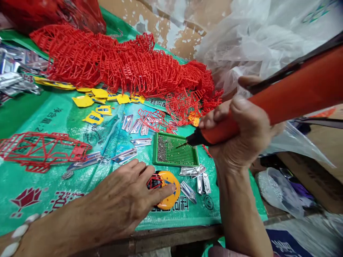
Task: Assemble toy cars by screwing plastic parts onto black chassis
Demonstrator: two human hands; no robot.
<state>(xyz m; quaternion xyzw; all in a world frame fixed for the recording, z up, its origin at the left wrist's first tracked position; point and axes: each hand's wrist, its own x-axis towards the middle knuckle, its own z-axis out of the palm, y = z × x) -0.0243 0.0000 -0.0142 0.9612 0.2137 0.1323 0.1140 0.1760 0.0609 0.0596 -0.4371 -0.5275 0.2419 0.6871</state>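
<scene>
My right hand (243,132) is closed around a red electric screwdriver (289,85). Its thin bit points down over a green screw tray (197,159) with a grid of holes. Small screws (162,148) are heaped along the tray's left side. Near the table's front edge, my left hand (131,200) grips a toy car (170,201) with an orange body and red and black parts, thumb across the top. Part of the car is hidden beneath that hand.
A long row of red plastic frames (120,66) spans the back. One red frame (53,150) lies at left. Yellow panels (93,117) and silver stickered strips (124,156) are scattered around. A clear plastic bag (241,39) and a plastic tub (276,191) are at right.
</scene>
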